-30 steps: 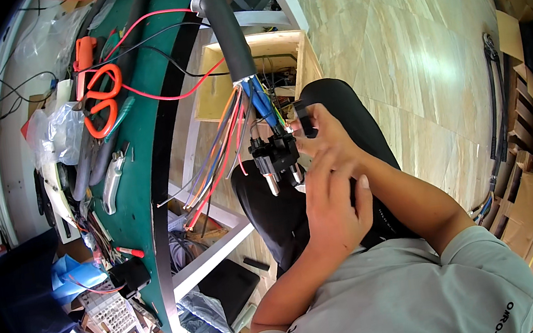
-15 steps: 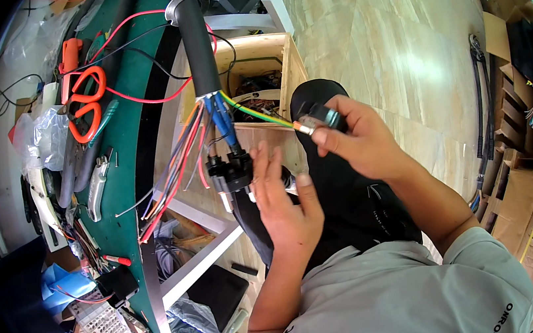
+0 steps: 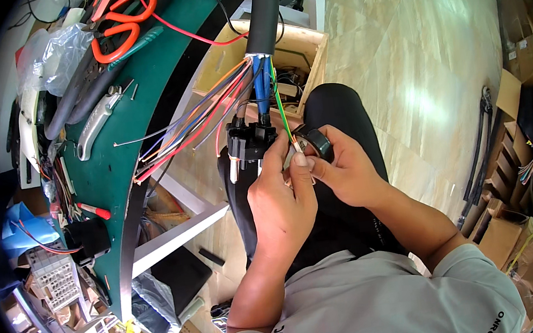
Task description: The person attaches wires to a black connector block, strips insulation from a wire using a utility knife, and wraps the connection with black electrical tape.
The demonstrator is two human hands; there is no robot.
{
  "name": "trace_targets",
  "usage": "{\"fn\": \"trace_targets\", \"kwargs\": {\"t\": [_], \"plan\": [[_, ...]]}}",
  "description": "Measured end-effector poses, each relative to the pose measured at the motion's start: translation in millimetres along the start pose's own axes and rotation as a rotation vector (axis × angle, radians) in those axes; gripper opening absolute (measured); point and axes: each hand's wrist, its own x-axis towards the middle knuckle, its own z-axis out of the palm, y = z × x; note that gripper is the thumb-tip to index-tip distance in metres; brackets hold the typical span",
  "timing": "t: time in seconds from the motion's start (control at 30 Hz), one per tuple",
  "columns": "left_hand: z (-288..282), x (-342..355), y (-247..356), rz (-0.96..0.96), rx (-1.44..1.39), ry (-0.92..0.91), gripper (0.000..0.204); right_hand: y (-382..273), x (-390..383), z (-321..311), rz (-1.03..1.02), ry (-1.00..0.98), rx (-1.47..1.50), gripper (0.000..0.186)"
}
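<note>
A thick black cable [image 3: 263, 14] hangs down in front of me, and its wires fan out of the cut end. One green-and-yellow wire [image 3: 280, 98] runs down to an orange-and-metal tip between my hands. My left hand [image 3: 281, 194] is closed in a pinch on that wire's end. In my right hand [image 3: 350, 173] is a roll of black tape [image 3: 318, 145], its thumb and fingertips meeting the left ones at the wire tip. Left of my hands, blue wires [image 3: 262, 87] enter a black plug connector [image 3: 250, 140] with pale metal pins below. The pinched fingertips partly hide the wire tip.
Orange-handled scissors [image 3: 118, 43], a utility knife [image 3: 98, 122] and a red pen-like tool [image 3: 93, 211] lie on the green bench [image 3: 154, 67] at left. Loose thin wires [image 3: 194, 119] stick out toward it. A wooden box [image 3: 315, 44] stands beyond my knees; cardboard [image 3: 507, 230] is at right.
My left hand has moved from beside the connector to pinch the green-and-yellow wire's end. My right hand has come left and lower with the tape roll. The whole view has shifted.
</note>
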Motion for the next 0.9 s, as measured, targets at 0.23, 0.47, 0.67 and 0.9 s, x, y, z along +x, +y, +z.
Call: {"fn": "trace_targets", "kwargs": {"t": [0.23,0.47,0.67,0.9], "plan": [[15.4,-3.1,12.5,-0.181,-0.127,-0.104,0.026,-15.0,-3.5,-32.1,-0.063,-0.093,-0.213,0.021],[37.2,-8.8,11.0,-0.278,-0.277,-0.028,0.018,-34.5,-10.4,-59.0,-0.014,-0.121,-0.188,0.024],[36.7,-4.6,25.1,-0.248,-0.441,-0.103,0.019,-47.5,-12.3,-50.5,-0.061,-0.039,-0.228,0.03],[18.9,4.5,57.3,-0.466,-0.653,-0.252,0.025,-71.8,-35.6,-53.4,-0.135,0.032,-0.349,0.032]]}}
